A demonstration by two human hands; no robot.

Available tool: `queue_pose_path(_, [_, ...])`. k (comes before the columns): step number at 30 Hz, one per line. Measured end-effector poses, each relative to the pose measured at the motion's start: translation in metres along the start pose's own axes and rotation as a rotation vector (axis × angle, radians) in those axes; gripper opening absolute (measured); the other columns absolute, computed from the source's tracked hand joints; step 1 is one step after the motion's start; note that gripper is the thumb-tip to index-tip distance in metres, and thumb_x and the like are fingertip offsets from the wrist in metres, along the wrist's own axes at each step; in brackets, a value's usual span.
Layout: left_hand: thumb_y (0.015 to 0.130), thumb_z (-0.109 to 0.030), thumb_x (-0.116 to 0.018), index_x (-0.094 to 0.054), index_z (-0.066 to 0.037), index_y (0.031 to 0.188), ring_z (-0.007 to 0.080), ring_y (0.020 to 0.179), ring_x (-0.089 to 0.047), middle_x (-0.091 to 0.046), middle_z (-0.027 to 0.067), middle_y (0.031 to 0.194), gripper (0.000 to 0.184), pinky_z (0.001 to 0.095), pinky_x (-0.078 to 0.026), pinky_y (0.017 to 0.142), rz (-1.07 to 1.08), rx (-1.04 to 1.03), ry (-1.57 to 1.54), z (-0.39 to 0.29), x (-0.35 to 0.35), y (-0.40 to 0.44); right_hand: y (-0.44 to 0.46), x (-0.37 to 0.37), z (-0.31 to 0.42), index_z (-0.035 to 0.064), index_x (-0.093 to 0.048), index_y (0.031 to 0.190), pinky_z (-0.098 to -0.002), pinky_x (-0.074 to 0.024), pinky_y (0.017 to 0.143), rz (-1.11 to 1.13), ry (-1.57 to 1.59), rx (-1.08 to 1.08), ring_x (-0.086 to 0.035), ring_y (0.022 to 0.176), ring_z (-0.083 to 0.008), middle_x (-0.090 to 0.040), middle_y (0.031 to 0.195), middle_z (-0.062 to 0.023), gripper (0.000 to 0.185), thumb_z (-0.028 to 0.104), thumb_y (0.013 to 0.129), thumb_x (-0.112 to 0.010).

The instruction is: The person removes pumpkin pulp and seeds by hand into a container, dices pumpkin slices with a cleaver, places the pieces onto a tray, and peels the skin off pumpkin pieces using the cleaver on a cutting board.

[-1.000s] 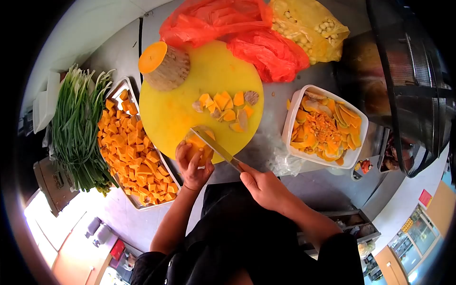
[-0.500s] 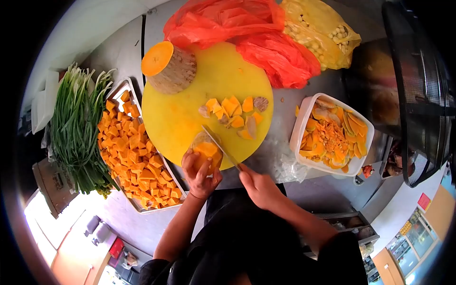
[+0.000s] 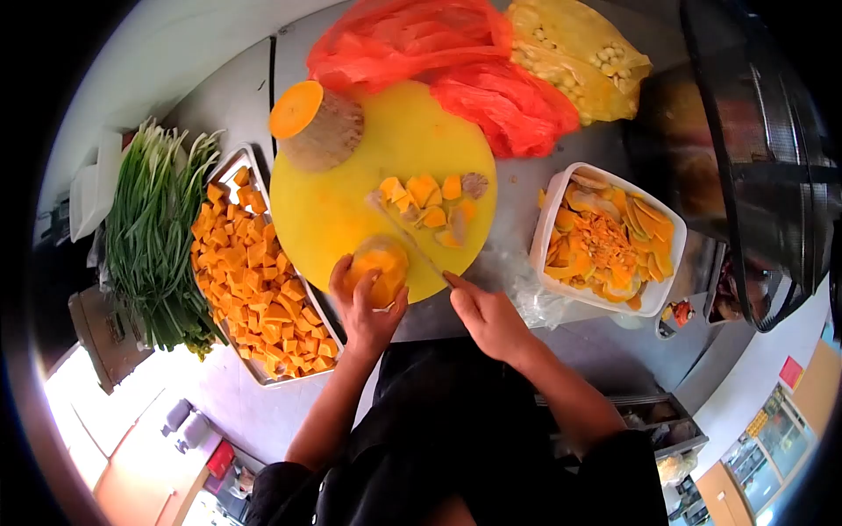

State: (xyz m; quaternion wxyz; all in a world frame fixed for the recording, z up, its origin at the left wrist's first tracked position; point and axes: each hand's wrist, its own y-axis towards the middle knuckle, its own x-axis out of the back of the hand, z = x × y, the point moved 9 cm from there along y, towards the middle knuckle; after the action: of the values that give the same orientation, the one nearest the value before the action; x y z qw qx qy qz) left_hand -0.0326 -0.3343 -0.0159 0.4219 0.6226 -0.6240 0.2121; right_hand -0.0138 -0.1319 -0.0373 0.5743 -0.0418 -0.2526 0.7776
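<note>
My left hand [image 3: 367, 309] grips a partly peeled pumpkin piece [image 3: 382, 263] at the near edge of the round yellow cutting board [image 3: 316, 210]. My right hand [image 3: 488, 320] is closed on the handle of a knife [image 3: 410, 238], whose blade points up and left over the board, just right of the piece. Past the blade lie several orange scraps [image 3: 433, 216], some with skin on them. A larger unpeeled pumpkin chunk [image 3: 323, 131] stands at the board's far left, its orange cut face showing.
Left of the board, a metal tray [image 3: 257, 368] holds orange cubes, beside green onions [image 3: 149, 237]. On the right is a white container [image 3: 541, 223] of peelings. Red plastic bags [image 3: 500, 96] and a yellow bag [image 3: 579, 61] lie behind. A black mesh cover [image 3: 772, 158] stands far right.
The knife has come off the pumpkin piece and moved right, its blade now beside it. My left hand has shifted its hold on the piece, which appears turned. The camera view has shifted slightly.
</note>
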Motion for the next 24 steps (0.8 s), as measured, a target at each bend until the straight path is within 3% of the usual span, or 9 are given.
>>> queue_pose_path(5, [0.063,-0.011,-0.089,-0.063,-0.009,0.116,0.0486,0.128,-0.048,-0.045,0.0278,0.140,0.059,0.0527,-0.046,0.102,0.121,-0.105,-0.104,0.029,0.006,0.002,-0.038,-0.006,0.043,0.0015,-0.053,0.141,-0.0538,-0.0520,0.058,0.072,-0.278,0.031,-0.066,0.062,-0.0445,-0.066,0.066,-0.0227,0.055,0.043,0.105,-0.048])
queue_pose_path(6, [0.063,-0.012,-0.089,-0.064,-0.010,0.119,0.0472,0.130,-0.047,-0.046,0.0270,0.141,0.062,0.0521,-0.046,0.104,0.187,-0.032,-0.150,0.036,0.003,0.001,-0.043,-0.008,0.049,0.0001,-0.052,0.141,-0.0533,-0.0522,0.057,0.070,-0.301,0.044,-0.066,0.060,-0.0442,-0.066,0.066,-0.0228,0.056,0.042,0.105,-0.049])
queue_pose_path(9, [0.062,-0.012,-0.089,-0.068,-0.011,0.119,0.0464,0.131,-0.046,-0.047,0.0263,0.140,0.061,0.0516,-0.045,0.105,0.154,-0.093,-0.008,0.021,0.006,0.001,-0.056,-0.018,0.056,-0.0037,-0.052,0.139,-0.0522,-0.0527,0.055,0.080,-0.387,0.045,-0.066,0.058,-0.0429,-0.065,0.065,-0.0228,0.057,0.041,0.104,-0.051])
queue_pose_path(13, [0.065,-0.019,-0.088,-0.072,-0.012,0.112,0.0454,0.129,-0.047,-0.048,0.0255,0.139,0.050,0.0513,-0.045,0.106,0.079,-0.021,0.065,0.008,0.004,0.005,-0.061,-0.018,0.058,-0.0061,-0.052,0.138,-0.0508,-0.0530,0.053,0.088,-0.455,0.005,-0.066,0.057,-0.0415,-0.066,0.064,-0.0223,0.058,0.041,0.104,-0.052])
queue_pose_path(19, [0.066,-0.018,-0.086,-0.071,-0.011,0.115,0.0452,0.125,-0.051,-0.050,0.0256,0.134,0.052,0.0519,-0.047,0.101,0.075,-0.073,0.070,0.007,0.003,0.007,-0.034,-0.022,0.064,-0.0030,-0.057,0.130,-0.0531,-0.0530,0.054,0.092,-0.395,-0.002,-0.066,0.060,-0.0444,-0.066,0.067,-0.0244,0.050,0.039,0.104,-0.051])
queue_pose_path(22, [0.066,-0.014,-0.084,-0.069,-0.009,0.113,0.0454,0.122,-0.053,-0.051,0.0256,0.134,0.050,0.0516,-0.048,0.098,-0.037,-0.004,-0.023,0.013,0.006,0.005,0.020,-0.037,0.073,0.0012,-0.058,0.123,-0.0566,-0.0530,0.062,0.022,-0.302,0.054,-0.065,0.069,-0.0488,-0.066,0.073,-0.0269,0.043,0.038,0.105,-0.047])
queue_pose_path(24, [0.065,-0.011,-0.083,-0.068,-0.009,0.110,0.0458,0.121,-0.053,-0.051,0.0253,0.133,0.048,0.0512,-0.049,0.098,-0.051,0.004,-0.007,0.014,0.005,0.002,0.054,-0.050,0.036,0.0023,-0.059,0.123,-0.0539,-0.0522,0.067,0.059,-0.217,0.069,-0.064,0.076,-0.0501,-0.067,0.079,-0.0272,0.038,0.035,0.105,-0.048])
